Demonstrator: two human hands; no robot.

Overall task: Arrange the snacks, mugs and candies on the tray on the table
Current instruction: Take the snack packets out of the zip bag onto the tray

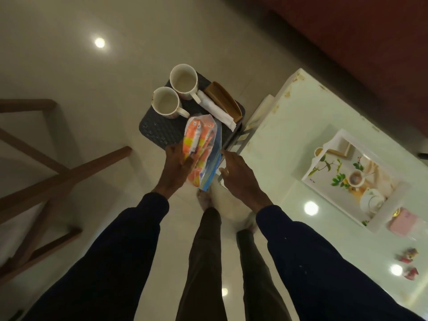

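My left hand (177, 167) grips a clear bag of orange and yellow snack packets (201, 147), held above the near edge of a dark stool (157, 133). My right hand (238, 177) hovers just right of the bag with fingers apart, holding nothing. Two white mugs (184, 81) (165, 102) stand upright on the stool, with a white wrapped roll (217, 110) and a brown pack (223, 100) beside them. The white floral tray (342, 144) lies on the white table (289, 140) to the right. Small wrapped candies (408, 254) lie near the table's front right.
A pink box (403, 222) sits next to the tray's near corner. Wooden chair legs (46, 181) stand at the left on the glossy tiled floor. A dark red wall runs along the top right behind the table. My legs and feet are below the hands.
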